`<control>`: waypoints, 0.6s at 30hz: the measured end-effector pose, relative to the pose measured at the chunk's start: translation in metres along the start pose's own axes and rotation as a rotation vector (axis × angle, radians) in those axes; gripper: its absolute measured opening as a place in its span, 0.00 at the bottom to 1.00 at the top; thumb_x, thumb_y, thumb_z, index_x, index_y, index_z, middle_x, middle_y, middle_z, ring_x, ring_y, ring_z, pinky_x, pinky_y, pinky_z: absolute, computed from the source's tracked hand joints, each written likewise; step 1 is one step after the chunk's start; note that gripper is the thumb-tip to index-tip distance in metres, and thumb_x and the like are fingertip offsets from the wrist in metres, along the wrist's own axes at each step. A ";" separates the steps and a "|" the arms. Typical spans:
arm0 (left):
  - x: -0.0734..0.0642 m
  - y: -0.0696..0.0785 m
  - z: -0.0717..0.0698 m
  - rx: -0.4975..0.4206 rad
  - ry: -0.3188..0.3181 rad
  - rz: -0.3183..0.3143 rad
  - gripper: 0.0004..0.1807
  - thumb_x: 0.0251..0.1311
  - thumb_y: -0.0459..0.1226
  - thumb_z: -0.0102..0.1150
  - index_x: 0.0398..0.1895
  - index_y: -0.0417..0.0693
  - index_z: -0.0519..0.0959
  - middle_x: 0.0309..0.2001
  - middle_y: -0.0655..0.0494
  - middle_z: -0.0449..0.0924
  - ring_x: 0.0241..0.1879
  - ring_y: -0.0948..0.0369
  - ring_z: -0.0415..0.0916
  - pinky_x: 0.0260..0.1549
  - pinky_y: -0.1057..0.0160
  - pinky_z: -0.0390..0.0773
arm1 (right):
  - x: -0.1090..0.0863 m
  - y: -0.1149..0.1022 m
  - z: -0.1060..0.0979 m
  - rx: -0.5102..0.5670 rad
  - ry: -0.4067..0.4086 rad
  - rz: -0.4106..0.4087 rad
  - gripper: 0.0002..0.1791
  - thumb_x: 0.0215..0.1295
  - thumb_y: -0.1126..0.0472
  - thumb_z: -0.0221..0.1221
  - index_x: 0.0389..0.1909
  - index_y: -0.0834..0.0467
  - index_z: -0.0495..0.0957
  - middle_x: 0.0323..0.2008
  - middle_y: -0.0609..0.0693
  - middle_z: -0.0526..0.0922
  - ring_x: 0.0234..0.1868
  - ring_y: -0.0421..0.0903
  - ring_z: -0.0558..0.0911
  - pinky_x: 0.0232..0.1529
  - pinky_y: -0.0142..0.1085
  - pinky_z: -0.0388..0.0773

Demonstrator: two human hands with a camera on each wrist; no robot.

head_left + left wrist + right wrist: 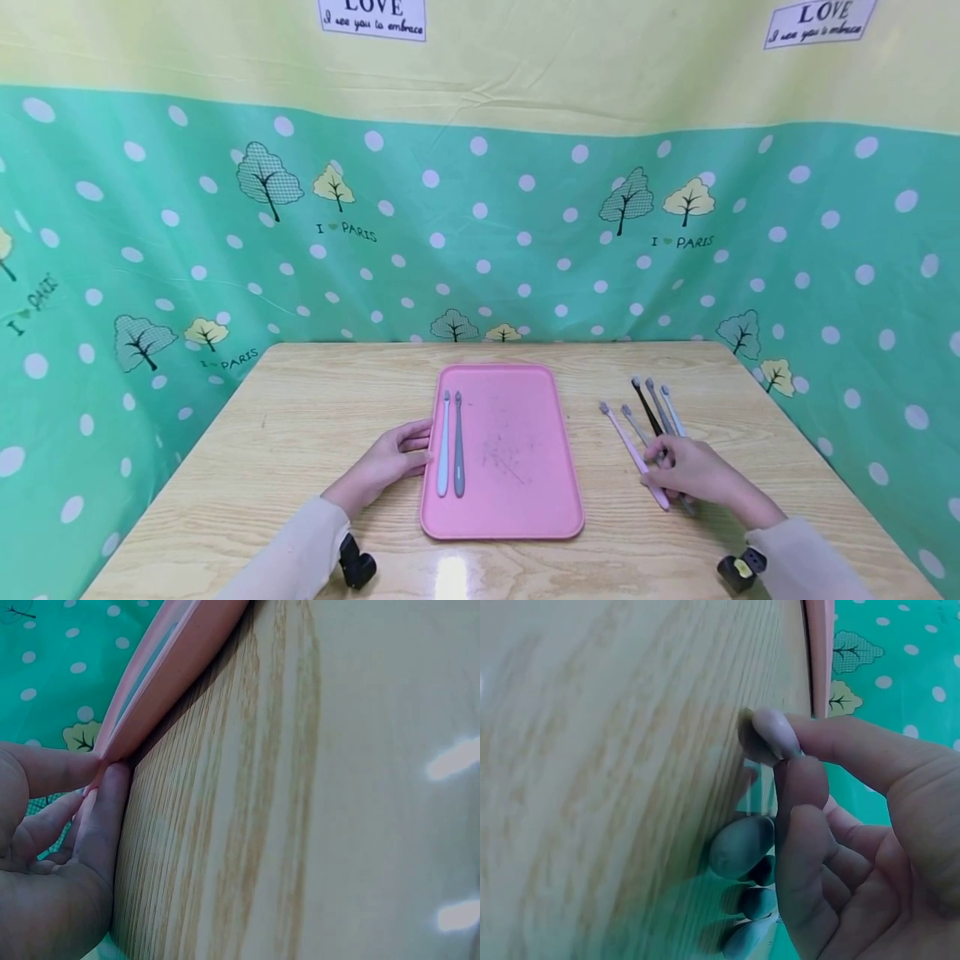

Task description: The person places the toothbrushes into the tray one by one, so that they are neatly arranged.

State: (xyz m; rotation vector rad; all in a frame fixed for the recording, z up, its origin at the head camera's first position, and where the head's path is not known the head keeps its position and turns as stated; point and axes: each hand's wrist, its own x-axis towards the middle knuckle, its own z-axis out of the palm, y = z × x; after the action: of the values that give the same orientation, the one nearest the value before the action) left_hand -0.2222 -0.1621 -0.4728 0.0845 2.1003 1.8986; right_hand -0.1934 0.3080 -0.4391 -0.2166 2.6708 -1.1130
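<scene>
My left hand holds the left rim of a pink tray, which shows edge-on in the left wrist view. On the tray's left side lie a light blue toothbrush and a grey toothbrush, side by side with heads pointing away. Right of the tray, my right hand pinches a pink toothbrush near its handle end. Beside and partly under that hand lie a slim grey toothbrush, a black toothbrush, a darker grey toothbrush and another light blue toothbrush.
Everything rests on a wood-grain table. A green and yellow curtain with dots and trees hangs behind it and along both sides. A black wrist device sits at the left cuff, and another device at the right cuff.
</scene>
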 end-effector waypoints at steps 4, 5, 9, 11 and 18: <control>-0.001 0.000 0.000 0.004 0.007 -0.005 0.34 0.66 0.26 0.59 0.74 0.36 0.61 0.66 0.37 0.68 0.61 0.47 0.72 0.52 0.58 0.84 | 0.001 -0.002 0.003 -0.031 0.018 0.030 0.14 0.59 0.57 0.71 0.41 0.59 0.79 0.20 0.50 0.77 0.19 0.45 0.77 0.13 0.33 0.75; -0.001 0.000 0.000 0.006 0.009 -0.002 0.34 0.66 0.26 0.59 0.74 0.36 0.61 0.66 0.37 0.68 0.61 0.46 0.73 0.52 0.58 0.84 | 0.001 -0.002 0.004 -0.035 0.021 0.036 0.14 0.59 0.57 0.71 0.40 0.59 0.79 0.20 0.50 0.77 0.19 0.45 0.77 0.13 0.33 0.76; -0.002 0.002 0.001 -0.003 0.019 0.001 0.33 0.65 0.25 0.59 0.74 0.35 0.62 0.65 0.37 0.69 0.61 0.46 0.73 0.52 0.56 0.84 | 0.001 -0.002 0.005 -0.046 0.024 0.051 0.13 0.60 0.59 0.70 0.40 0.59 0.80 0.20 0.50 0.77 0.20 0.45 0.77 0.14 0.34 0.77; -0.003 0.002 0.002 -0.004 0.026 0.001 0.33 0.65 0.25 0.59 0.73 0.36 0.63 0.65 0.38 0.70 0.61 0.46 0.73 0.52 0.56 0.84 | 0.000 -0.003 0.005 -0.049 0.022 0.050 0.12 0.60 0.59 0.70 0.40 0.60 0.80 0.20 0.50 0.78 0.20 0.45 0.77 0.14 0.34 0.78; -0.003 0.002 0.001 -0.001 0.031 0.005 0.33 0.65 0.25 0.60 0.73 0.36 0.63 0.64 0.39 0.70 0.60 0.47 0.73 0.52 0.56 0.84 | -0.001 -0.006 0.004 -0.033 0.003 0.038 0.12 0.61 0.60 0.69 0.41 0.61 0.80 0.21 0.50 0.79 0.19 0.46 0.78 0.17 0.37 0.81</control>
State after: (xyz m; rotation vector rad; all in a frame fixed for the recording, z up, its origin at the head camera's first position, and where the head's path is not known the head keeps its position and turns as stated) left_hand -0.2190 -0.1614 -0.4705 0.0610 2.1216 1.9155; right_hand -0.1911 0.3008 -0.4373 -0.1692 2.6856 -1.0591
